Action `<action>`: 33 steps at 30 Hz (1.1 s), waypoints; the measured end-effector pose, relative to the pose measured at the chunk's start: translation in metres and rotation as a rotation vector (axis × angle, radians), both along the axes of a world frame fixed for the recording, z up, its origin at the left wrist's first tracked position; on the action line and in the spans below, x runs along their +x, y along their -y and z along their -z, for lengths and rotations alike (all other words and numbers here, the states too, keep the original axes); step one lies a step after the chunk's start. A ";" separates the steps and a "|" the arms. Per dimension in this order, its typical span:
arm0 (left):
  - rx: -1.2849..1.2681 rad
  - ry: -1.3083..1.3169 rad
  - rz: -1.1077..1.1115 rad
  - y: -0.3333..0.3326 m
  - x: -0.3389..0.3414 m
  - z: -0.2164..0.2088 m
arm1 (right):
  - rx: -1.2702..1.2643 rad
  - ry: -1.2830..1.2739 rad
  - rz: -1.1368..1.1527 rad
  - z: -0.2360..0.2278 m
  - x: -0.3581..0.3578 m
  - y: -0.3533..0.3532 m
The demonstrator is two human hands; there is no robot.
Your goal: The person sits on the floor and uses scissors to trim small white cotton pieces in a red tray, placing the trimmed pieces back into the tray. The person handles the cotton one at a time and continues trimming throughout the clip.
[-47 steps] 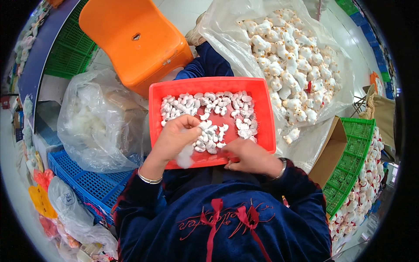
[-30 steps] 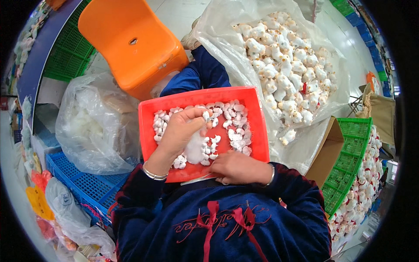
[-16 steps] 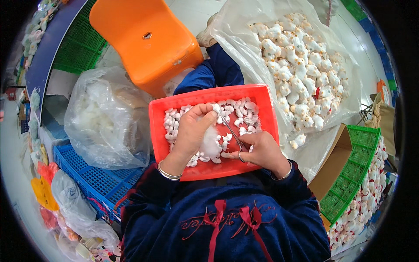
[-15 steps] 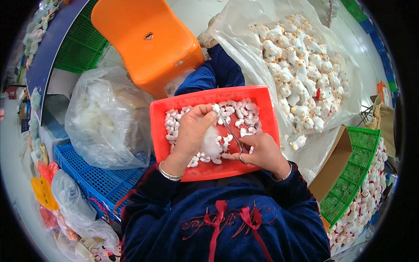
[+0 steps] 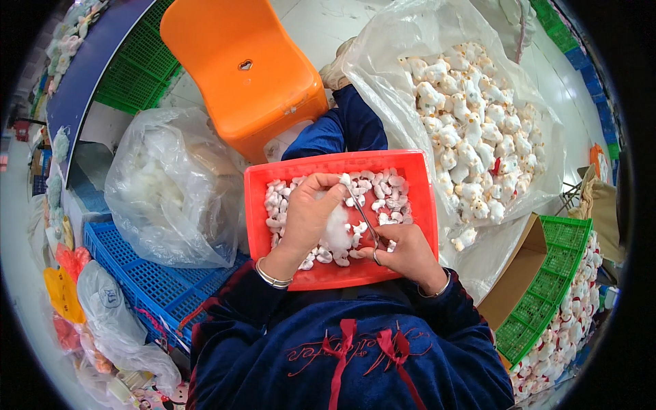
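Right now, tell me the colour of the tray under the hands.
The tray is red, best seen in the head view.

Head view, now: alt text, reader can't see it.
The right hand holds a scissor-handled metal tool, its tip at a small white piece pinched in the left hand, above a red plastic bin of similar pieces. White stuffing fluff shows beside the left hand. Beyond stands an orange stool; at right, an open plastic bag of white plush toys.
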State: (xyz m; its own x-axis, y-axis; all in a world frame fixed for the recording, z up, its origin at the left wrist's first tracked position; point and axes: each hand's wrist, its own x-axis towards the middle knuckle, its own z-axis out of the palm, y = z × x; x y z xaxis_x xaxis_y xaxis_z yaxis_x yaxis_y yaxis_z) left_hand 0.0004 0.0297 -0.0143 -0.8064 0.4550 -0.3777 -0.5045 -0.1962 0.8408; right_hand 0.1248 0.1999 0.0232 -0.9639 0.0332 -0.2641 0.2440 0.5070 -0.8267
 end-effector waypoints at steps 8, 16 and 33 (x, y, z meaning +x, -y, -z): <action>-0.039 -0.089 0.214 0.006 -0.010 0.002 | -0.076 0.002 0.063 0.005 0.005 0.006; -0.120 -0.182 0.262 0.008 -0.015 0.000 | 0.210 -0.205 -0.032 0.008 0.004 -0.019; -0.100 0.004 0.359 0.011 -0.018 -0.017 | 0.022 0.007 0.096 -0.011 0.008 -0.021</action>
